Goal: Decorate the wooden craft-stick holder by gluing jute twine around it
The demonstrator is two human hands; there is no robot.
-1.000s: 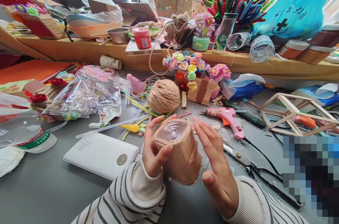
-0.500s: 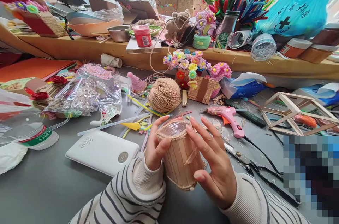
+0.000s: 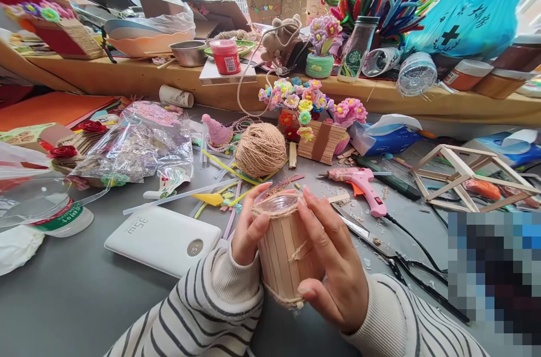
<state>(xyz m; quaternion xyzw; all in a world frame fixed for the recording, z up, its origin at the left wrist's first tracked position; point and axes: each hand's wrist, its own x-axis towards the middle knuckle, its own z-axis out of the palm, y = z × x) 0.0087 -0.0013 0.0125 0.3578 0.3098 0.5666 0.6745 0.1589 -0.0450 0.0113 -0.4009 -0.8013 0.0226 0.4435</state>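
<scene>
My left hand (image 3: 250,228) grips the far left side of a cup covered in flat wooden sticks (image 3: 281,255), with its thumb near the rim. Twine runs round the cup's rim and lower edge, and a short piece of twine sticks out on its side. A clear plastic inside (image 3: 279,203) shows at the top. My right hand (image 3: 338,261) is curved against the right side, fingertips at the rim and thumb on the lower part. Just beyond the cup sits a ball of twine (image 3: 260,148).
A pink glue gun (image 3: 366,187) and scissors (image 3: 378,243) lie to the right, near a wooden stick frame (image 3: 452,182). A white power bank (image 3: 163,239) is at left. Several pipe-cleaner flowers (image 3: 300,101) stand behind. A crowded shelf (image 3: 220,86) runs along the back.
My right hand has moved slightly left and closer round the cup, its thumb now against the lower side. The cup has shifted a little, and the whole view has moved slightly.
</scene>
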